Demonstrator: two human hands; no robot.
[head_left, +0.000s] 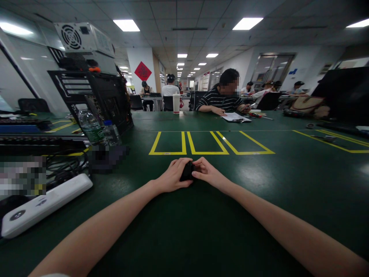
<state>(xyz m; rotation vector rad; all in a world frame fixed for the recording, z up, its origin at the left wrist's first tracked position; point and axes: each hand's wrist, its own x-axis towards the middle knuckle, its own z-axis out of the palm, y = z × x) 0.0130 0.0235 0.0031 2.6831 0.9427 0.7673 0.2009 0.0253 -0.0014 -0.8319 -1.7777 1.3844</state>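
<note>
Between my hands, just over the green table [184, 223], is a small dark blocky object [186, 171]; its exact kind cannot be made out. My left hand [173, 175] wraps round its left side, fingers over the top and thumb below. On the other side, my right hand [208, 174] has thumb and fingertips pinched at the object's right edge. Both hands cover much of it. Beyond them, yellow tape outlines [203, 152] mark the tabletop.
To the left stand an opened black computer case [109, 102] with a power supply [83, 37] on top, water bottles [88, 123], cables [65, 163] and a white power strip [49, 206]. Across the table a person [220, 94] leans over a clipboard [235, 117] near a white cup [176, 104].
</note>
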